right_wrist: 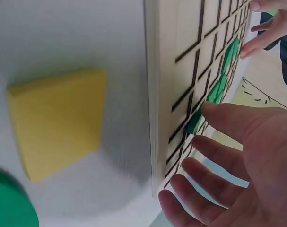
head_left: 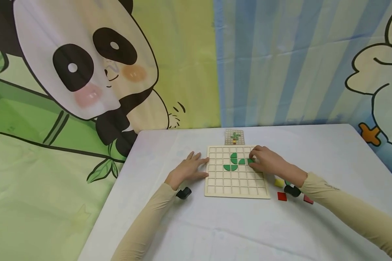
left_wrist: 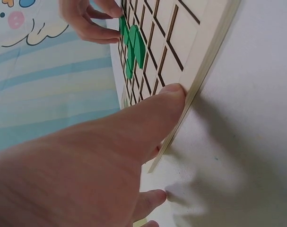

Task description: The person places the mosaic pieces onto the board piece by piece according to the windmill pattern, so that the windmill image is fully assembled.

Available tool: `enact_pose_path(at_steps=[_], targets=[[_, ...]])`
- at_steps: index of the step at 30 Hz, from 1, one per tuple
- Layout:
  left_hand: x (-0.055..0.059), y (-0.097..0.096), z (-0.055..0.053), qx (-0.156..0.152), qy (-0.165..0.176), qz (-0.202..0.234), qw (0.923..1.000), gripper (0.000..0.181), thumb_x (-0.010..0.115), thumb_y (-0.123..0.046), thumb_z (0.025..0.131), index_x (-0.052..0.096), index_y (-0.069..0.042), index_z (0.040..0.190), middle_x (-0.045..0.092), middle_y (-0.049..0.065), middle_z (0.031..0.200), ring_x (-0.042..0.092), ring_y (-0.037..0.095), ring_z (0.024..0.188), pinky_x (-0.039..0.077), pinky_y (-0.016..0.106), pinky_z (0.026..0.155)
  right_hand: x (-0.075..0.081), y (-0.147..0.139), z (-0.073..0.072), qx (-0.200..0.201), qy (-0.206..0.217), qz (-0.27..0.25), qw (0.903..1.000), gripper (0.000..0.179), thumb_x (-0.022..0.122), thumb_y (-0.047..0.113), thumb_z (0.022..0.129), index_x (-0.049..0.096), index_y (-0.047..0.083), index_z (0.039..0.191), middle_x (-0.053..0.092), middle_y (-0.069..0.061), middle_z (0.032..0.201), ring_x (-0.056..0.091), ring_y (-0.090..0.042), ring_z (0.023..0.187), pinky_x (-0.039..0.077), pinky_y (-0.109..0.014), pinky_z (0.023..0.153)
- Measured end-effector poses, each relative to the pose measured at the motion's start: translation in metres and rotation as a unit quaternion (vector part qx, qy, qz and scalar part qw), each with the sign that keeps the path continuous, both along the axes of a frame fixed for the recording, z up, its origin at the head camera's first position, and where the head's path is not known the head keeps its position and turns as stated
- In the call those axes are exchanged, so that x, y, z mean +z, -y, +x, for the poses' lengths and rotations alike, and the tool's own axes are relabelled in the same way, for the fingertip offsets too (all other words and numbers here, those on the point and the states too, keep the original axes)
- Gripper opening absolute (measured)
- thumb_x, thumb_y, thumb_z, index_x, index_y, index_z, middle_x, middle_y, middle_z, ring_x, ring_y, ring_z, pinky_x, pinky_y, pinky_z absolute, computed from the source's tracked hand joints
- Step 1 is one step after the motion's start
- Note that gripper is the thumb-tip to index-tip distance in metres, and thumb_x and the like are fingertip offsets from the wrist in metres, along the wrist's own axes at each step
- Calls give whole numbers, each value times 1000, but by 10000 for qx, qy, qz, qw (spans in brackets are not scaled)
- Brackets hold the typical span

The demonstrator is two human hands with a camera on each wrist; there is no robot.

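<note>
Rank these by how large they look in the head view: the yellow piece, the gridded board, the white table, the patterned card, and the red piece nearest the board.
1. White table
2. Gridded board
3. Patterned card
Unranked: yellow piece and red piece look alike.

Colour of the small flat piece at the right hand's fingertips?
Green. The small flat piece at the right hand shows best in the right wrist view.

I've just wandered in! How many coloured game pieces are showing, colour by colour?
Green pieces on the board: 6
Green piece beside the board: 1
Yellow piece: 1
Red pieces: 2
Total: 10 visible; more could be hidden behind the right sleeve.
</note>
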State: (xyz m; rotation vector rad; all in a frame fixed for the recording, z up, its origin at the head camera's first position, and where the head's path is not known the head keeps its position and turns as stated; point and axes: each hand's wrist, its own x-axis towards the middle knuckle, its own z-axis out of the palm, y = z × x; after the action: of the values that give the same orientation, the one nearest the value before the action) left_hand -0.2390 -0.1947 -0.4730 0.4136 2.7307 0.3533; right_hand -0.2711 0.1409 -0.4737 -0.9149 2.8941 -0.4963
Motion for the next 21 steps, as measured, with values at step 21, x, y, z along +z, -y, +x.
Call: enact_pose_path(at_steps=[21], targets=[[2,-3,-2,0,-32,-79,10000,72,66,-51,94,39,-27,156,20,14,168,6,40,157,22,62,122,15,-36,-2,-305,30,-129,9994,13,69,9,94,74,5,105,68,-15,113,62,-35,108,54,-52,93]])
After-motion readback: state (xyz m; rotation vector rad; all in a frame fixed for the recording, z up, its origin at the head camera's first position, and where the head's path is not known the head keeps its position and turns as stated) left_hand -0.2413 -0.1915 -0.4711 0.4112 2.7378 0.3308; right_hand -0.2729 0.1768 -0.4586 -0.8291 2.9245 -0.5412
